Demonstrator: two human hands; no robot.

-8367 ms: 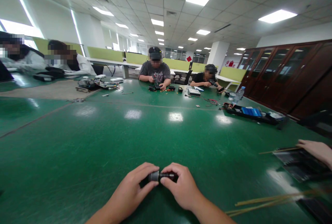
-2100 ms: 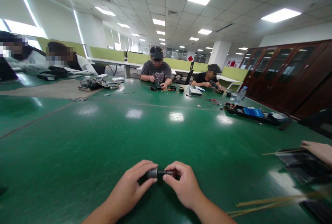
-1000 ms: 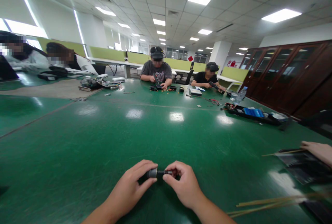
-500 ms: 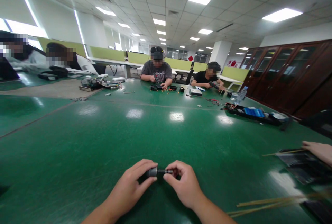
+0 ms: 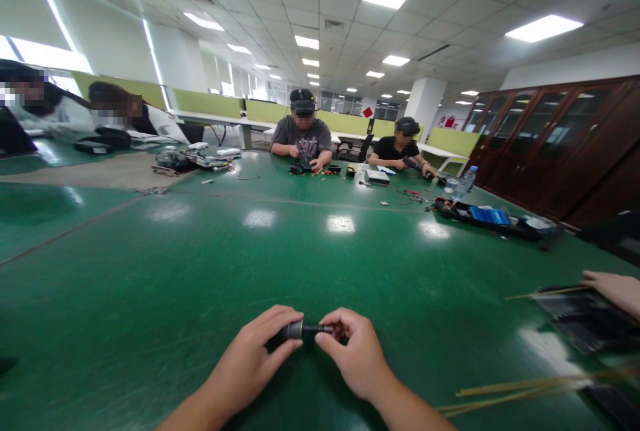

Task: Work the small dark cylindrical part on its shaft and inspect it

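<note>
My left hand grips the thick dark grey end of a cylindrical part between thumb and fingers. A narrower black shaft sticks out of it to the right. The tip of that shaft is pinched by the thumb and fingertips of my right hand. The part lies level, just above the green table at its near side. My fingers cover both of its ends, so its exact kind is unclear.
At right, another person's hand rests by a black tray, with thin wooden sticks nearer me. A black toolbox and a water bottle stand farther back. Several people sit around the table, two across from me handling tools.
Both hands and the cylindrical part stay almost where they were. The person at the far right has shifted their head slightly to the left.
</note>
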